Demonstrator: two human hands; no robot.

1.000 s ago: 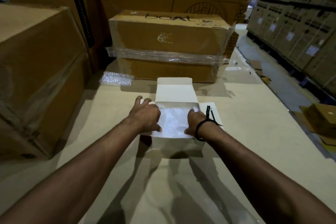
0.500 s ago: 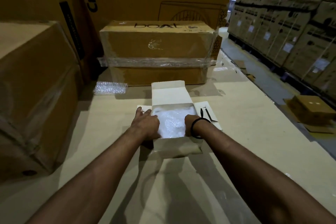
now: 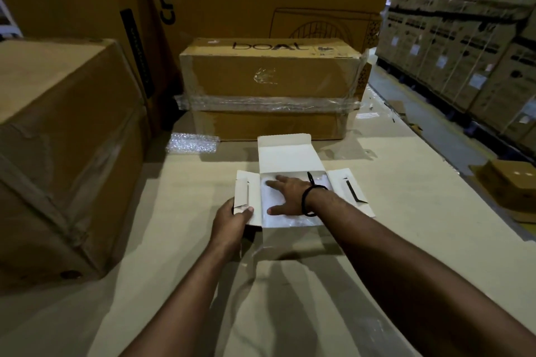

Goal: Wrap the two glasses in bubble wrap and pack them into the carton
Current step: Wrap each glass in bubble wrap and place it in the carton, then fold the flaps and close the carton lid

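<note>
Head view: bubble wrap [image 3: 269,199], boxy carton [image 3: 285,153]

Stacked boxes [image 3: 269,90] block behind carton [image 3: 287,153]; sides open.

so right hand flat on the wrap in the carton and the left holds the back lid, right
No: in the head view the left hand holds the left side flap, not the back lid. The right hand is flat on the wrap.

Dim, warm warehouse light; arm shadows fell toward the camera across the table [image 3: 406,182]. Wide-angle bending at edges, slightly soft throughout.
</note>
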